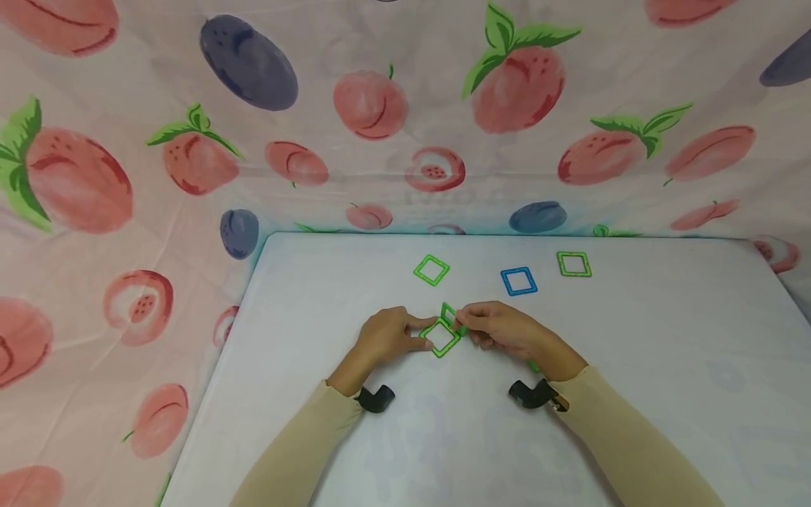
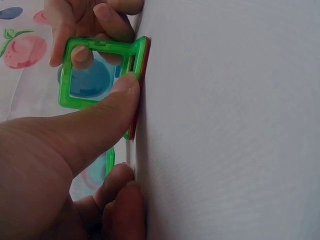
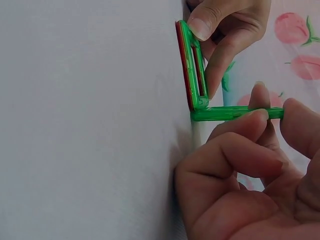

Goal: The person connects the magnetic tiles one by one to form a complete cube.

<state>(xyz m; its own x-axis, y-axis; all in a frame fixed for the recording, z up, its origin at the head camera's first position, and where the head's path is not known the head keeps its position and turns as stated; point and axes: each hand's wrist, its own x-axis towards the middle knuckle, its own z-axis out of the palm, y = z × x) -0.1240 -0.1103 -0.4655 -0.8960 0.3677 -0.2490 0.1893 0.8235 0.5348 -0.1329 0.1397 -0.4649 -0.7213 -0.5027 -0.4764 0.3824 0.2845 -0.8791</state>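
A green square magnetic tile [image 1: 450, 346] lies on the white table, with a red layer [image 3: 182, 65] along its underside. My left hand [image 1: 388, 334] holds this tile between thumb and forefinger at its corners. A second green square tile [image 2: 64, 92] stands upright along one edge of the flat one, meeting it at about a right angle. My right hand [image 1: 503, 327] pinches the upright tile; a fingertip shows through its open middle in the left wrist view.
Farther back on the table [image 1: 317, 282] lie a green tile [image 1: 424, 278], a blue tile [image 1: 505, 283] and another green tile [image 1: 576, 274]. A bit of green [image 1: 534, 365] shows beside my right wrist, mostly hidden. Fruit-printed cloth [image 1: 380, 169] hangs behind the table.
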